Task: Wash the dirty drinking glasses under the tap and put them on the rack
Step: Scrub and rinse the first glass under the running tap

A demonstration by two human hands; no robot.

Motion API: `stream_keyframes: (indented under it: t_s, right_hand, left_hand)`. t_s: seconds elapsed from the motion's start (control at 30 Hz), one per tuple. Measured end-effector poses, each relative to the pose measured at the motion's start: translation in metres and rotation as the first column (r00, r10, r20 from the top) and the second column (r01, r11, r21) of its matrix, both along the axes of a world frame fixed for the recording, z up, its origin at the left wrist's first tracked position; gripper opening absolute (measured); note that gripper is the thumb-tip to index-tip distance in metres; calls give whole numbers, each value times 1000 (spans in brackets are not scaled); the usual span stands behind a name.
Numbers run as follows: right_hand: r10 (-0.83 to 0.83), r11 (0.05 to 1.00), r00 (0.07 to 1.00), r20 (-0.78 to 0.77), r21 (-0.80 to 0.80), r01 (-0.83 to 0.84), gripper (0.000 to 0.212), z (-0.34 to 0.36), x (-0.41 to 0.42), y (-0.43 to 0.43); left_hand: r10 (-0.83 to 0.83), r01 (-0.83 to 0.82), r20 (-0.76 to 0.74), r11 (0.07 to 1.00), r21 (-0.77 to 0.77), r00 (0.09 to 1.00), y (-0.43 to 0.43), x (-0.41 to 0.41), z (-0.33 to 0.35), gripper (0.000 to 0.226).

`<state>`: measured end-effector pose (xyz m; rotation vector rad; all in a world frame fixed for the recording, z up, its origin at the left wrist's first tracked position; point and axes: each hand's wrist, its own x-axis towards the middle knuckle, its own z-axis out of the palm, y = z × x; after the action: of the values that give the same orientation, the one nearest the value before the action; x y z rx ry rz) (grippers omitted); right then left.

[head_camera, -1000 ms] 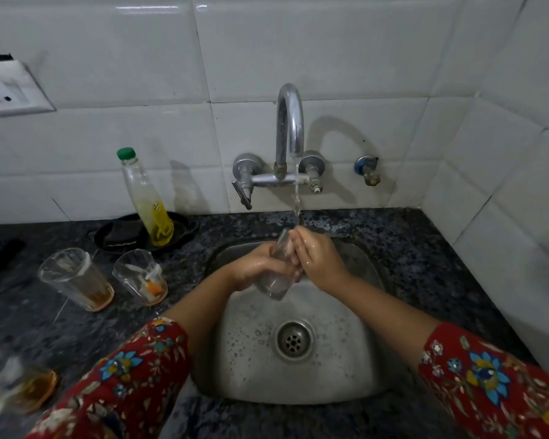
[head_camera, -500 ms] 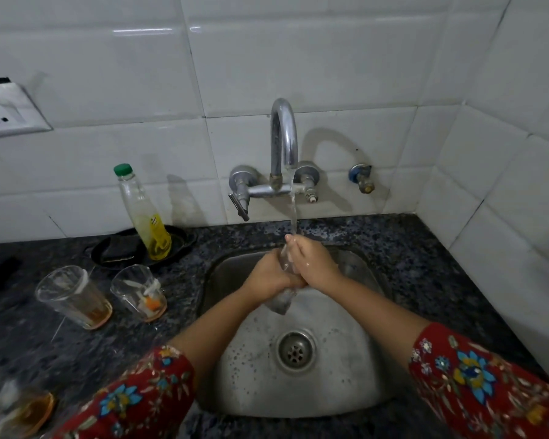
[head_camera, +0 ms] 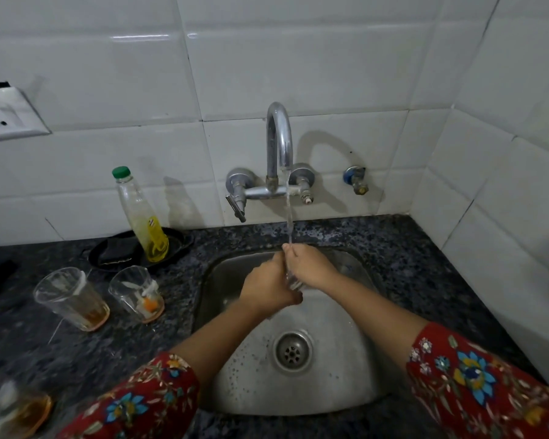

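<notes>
A clear drinking glass (head_camera: 293,282) is held between both hands over the steel sink (head_camera: 355,369), right under the stream from the chrome tap (head_camera: 279,137). My left hand (head_camera: 267,285) grips it from the left and my right hand (head_camera: 311,264) wraps it from the right, so only its base shows. Two dirty glasses stand on the counter left of the sink: one with brown dregs (head_camera: 72,297), one with orange residue (head_camera: 138,293). A third dirty glass (head_camera: 16,407) is blurred at the bottom left corner.
A bottle of yellow dish liquid (head_camera: 141,217) with a green cap stands in a black dish (head_camera: 178,242) behind the glasses. A small valve (head_camera: 357,179) juts from the tiled wall right of the tap. The dark granite counter (head_camera: 425,264) surrounds the sink. No rack is in view.
The view has tilted up a little. Both hands have closed more tightly round the glass, hiding most of it, and it now stands more upright under the stream.
</notes>
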<state>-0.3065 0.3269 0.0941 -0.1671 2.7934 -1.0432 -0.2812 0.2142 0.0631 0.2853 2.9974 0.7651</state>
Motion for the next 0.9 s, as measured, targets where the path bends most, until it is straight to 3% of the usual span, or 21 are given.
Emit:
stream_keyframes:
  t_s: [0.1, 0.13, 0.2, 0.27, 0.33, 0.4, 0.47, 0.57, 0.67, 0.77, 0.9]
  right_hand:
    - [-95, 992, 994, 47, -77, 98, 48, 1, -3, -5]
    - [-64, 994, 998, -16, -89, 62, 45, -2, -1, -6]
    - [56, 984, 984, -168, -160, -83, 36, -10, 4, -1]
    - [180, 933, 936, -302, -248, -259, 29, -17, 10, 14]
    - [244, 890, 875, -418, -260, -373, 32, -19, 12, 26]
    - [259, 879, 843, -472, -246, -408, 33, -23, 11, 34]
    - [226, 876, 853, -471, -286, -390, 36, -30, 11, 35]
    - [58, 810, 958, -280, -548, -209, 28, -39, 19, 28]
    - [-95, 598, 989, 117, -787, 151, 24, -42, 27, 13]
    - [-110, 535, 899, 425, -737, 414, 26, -47, 27, 6]
    - [-157, 633, 812, 562, -574, 520, 27, -40, 28, 7]
  left_hand:
    - [24, -25, -64, 1000, -8, 998, 4, -3, -6, 73]
    - [41, -39, -26, 997, 71, 999, 2, -5, -5, 69]
    - [-25, -22, 118, 927, 374, 993, -5, -12, 0, 52]
    - [-256, 6, 266, 731, 683, 929, -17, -15, 4, 40]
    - [-486, -57, 348, 517, 854, 802, -30, -15, 4, 42]
    - [-647, -195, 363, 319, 927, 670, -36, -14, 3, 46]
    - [-712, -321, 376, 220, 921, 593, -35, -12, 1, 50]
    - [-642, -411, 434, 198, 890, 632, -26, -11, -4, 52]
    - [-511, -507, 502, 141, 850, 698, -8, -7, -13, 51]
    - [-425, -732, 645, -65, 678, 635, 13, 4, -15, 54]
    - [-355, -853, 779, -296, 430, 517, 25, 8, -18, 69]
